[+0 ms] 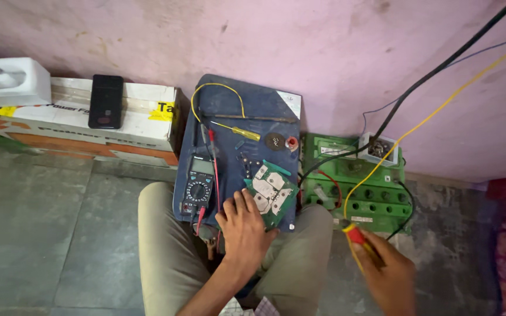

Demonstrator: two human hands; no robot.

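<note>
My left hand [243, 225] rests on the near edge of a dark blue box top [253, 111], fingertips touching a green circuit board [272, 192] with silver pads. To its left lies a dark multimeter [198, 184] with red and black leads. My right hand [385, 272] is low on the right, shut on a red and yellow handled tool [355, 235] joined to a yellow wire [434, 114]. The tool's tip is near the front of a green battery [361, 196].
A yellow screwdriver [241, 131] and small parts lie on the blue box. A white carton [77, 120] with a black phone [105, 100] and white foam block [8, 81] stands at left against the pink wall. Black cables run up right. My knees frame the box.
</note>
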